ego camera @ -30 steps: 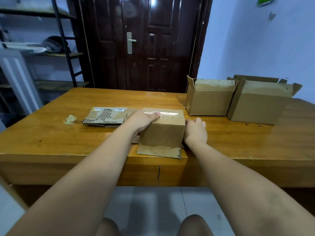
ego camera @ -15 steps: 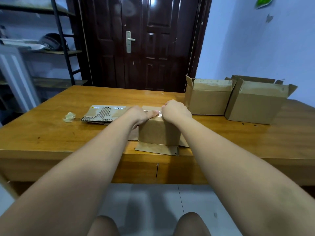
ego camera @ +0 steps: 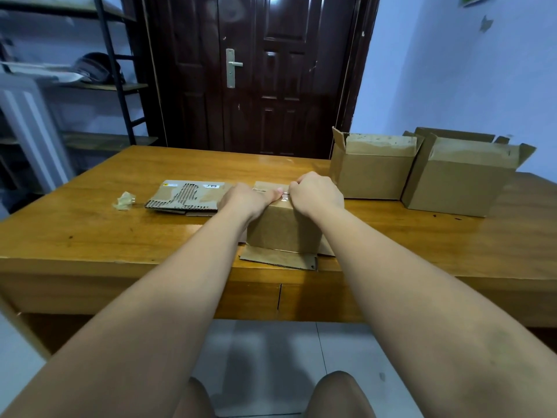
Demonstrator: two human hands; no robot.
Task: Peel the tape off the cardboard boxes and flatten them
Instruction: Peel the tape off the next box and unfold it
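At the far left of the wooden table [ego camera: 90, 230] we see a crumpled wad of tape [ego camera: 124, 201], and just right of it a flattened box [ego camera: 188, 196] lying flat. Our left hand [ego camera: 245, 199] rests palm down on the top left of the small box [ego camera: 284, 227], fingers loosely laid over the edge, pressing rather than gripping. Our right hand [ego camera: 316, 193] is curled tight on the top, its fingertips pinched on the clear tape [ego camera: 283, 198] where it meets the left thumb. Both forearms reach straight forward. The small box stands near the table's front edge, bottom flaps splayed. To the right, two open boxes [ego camera: 373, 176] [ego camera: 458, 184] stand side by side, touching.
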